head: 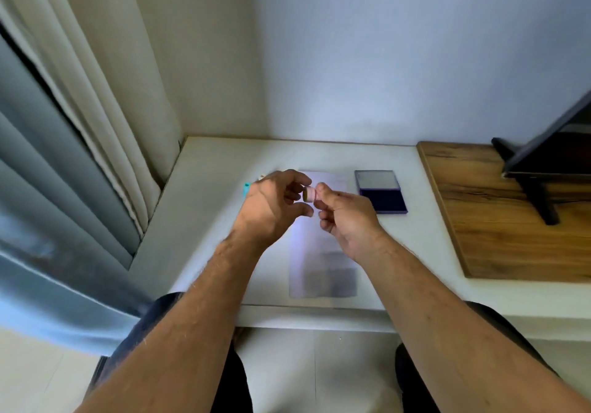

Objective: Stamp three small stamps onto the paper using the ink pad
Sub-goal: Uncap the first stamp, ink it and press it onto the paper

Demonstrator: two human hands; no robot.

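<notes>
A grey-blue curtain (48,188) and a cream curtain (105,92) hang at the far left, beside the white desk (208,236). On the desk, just left of the hands, a small teal stamp (246,189) peeks out from behind the left hand (271,207), with another pale item behind it too hidden to identify. The left hand is raised above the desk, its fingers curled, thumb and fingertips pinching one end of a small pink stamp (309,194). The right hand (345,217) faces it, thumb and forefinger closed on the other end of the same stamp, the remaining fingers folded in. The stamp is held in the air between the two hands, above the far part of the paper (323,268), which lies flat on the desk under both hands. Right of the paper, the ink pad (382,193) sits open, its lid tilted back and its dark blue pad exposed. Further right lies a wooden board (511,236) carrying a dark stand (537,195).
</notes>
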